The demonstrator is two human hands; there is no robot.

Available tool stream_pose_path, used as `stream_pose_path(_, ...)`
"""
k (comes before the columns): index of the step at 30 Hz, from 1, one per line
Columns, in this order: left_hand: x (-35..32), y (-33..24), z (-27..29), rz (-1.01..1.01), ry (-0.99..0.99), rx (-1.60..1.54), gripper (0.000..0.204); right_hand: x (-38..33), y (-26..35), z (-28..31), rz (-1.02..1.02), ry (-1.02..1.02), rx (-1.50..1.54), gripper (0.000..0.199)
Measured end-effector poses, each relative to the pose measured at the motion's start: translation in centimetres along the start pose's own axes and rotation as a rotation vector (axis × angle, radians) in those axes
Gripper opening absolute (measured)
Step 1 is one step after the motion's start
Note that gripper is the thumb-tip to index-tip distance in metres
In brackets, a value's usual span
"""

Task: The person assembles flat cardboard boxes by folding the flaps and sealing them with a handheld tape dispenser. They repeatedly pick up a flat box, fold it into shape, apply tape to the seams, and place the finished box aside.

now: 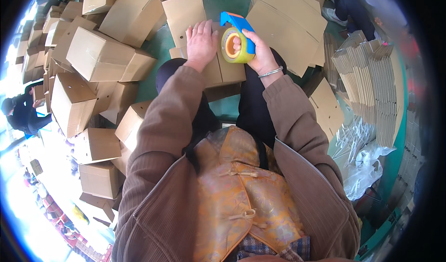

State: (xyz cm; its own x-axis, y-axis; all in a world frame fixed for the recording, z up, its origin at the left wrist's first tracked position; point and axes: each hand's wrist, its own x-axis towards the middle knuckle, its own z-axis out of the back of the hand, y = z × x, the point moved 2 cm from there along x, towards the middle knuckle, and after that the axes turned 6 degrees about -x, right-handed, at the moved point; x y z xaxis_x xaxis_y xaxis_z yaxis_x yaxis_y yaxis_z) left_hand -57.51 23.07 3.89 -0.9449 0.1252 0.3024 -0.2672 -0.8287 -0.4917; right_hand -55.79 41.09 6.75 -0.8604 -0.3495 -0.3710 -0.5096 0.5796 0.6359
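Note:
Between my knees sits a cardboard box [224, 72], with a flap raised at its far left. My left hand [201, 41] lies flat on the top of this box, fingers stretched out and pointing away from me. My right hand [261, 53] grips a blue tape dispenser [241, 23] loaded with a roll of yellowish tape [244, 53]. Some of its fingers reach through the roll's core. The dispenser is just above the box's right side; whether it touches the cardboard I cannot tell.
Assembled cardboard boxes [100, 53] crowd the left side. Flat cardboard sheets [285, 25] lie at the far right, and a stack of folded cartons [367, 76] stands beyond them. Clear plastic wrap [364, 164] lies nearer. Another person's leg [353, 11] shows at upper right, a person [25, 113] at far left.

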Motion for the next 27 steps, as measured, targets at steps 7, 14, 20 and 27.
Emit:
stream_pose_path(7, 1.2, 2.6, 2.0, -0.06, 0.262, -0.125, 0.069, -0.2, 0.2, -0.4, -0.014, 0.036, 0.014, 0.027)
stream_pose_path(14, 4.6, 4.2, 2.7, 0.102, 0.664, -0.358, 0.081, -0.6, 0.2, -0.6, -0.01, 0.018, -0.066, 0.027)
stream_pose_path(20, 5.3, 5.4, 1.2, 0.182, 0.729, -0.502, 0.081, -0.7, -0.2, -1.1, 0.033, 0.047, -0.099, 0.027)
stream_pose_path(27, 4.8, 5.6, 0.0, 0.316, 0.673, -0.43, 0.072, -2.1, -0.7, -2.9, 0.111, -0.011, -0.225, 0.027)
